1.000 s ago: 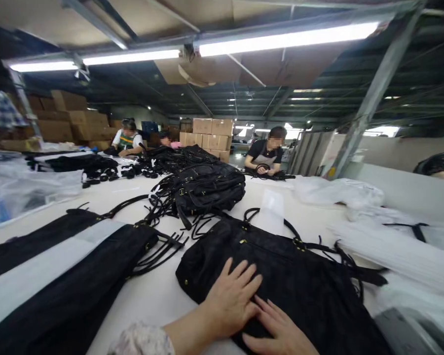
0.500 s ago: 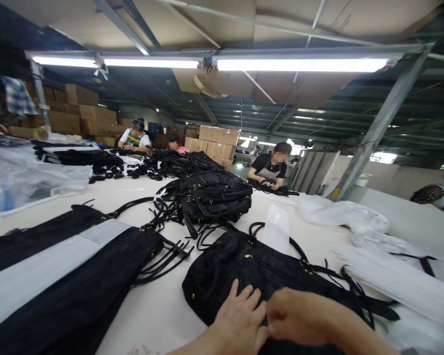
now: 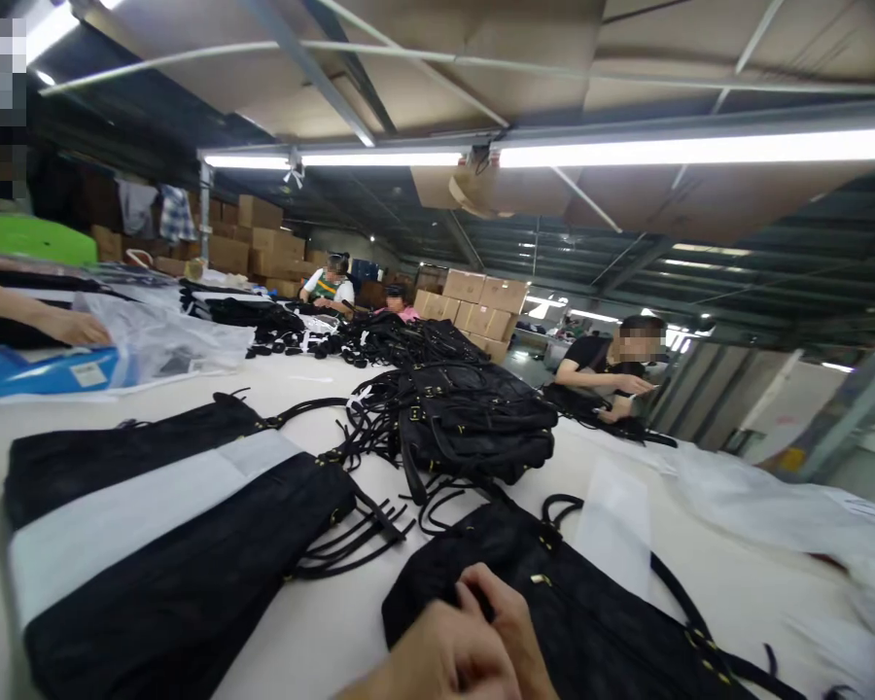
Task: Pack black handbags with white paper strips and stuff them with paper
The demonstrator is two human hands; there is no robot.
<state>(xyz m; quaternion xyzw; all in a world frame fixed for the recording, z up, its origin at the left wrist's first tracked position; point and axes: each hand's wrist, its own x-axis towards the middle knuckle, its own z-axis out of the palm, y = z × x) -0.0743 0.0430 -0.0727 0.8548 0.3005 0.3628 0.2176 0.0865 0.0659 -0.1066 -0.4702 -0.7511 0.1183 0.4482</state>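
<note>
One hand point(image 3: 456, 651) shows at the near edge of the view, its fingers point(image 3: 481, 588) curled and pinching the near left part of a black bag point(image 3: 590, 622) that lies flat on the white table point(image 3: 321, 622). Which hand this is cannot be told with certainty; it enters from the near left, and a second hand cannot be told apart from it. A white sheet point(image 3: 616, 525) rests on the bag's far right side. To the left lies a stack of flat black bags point(image 3: 167, 544) crossed by a white band point(image 3: 117, 520). Farther off sits a heap of black bags point(image 3: 473, 418) with loose straps. At far left, a co-worker's hand point(image 3: 77, 329) rests on clear plastic over a blue package point(image 3: 51, 371); its label is not legible. Cardboard boxes point(image 3: 481, 297) stand beyond.
</note>
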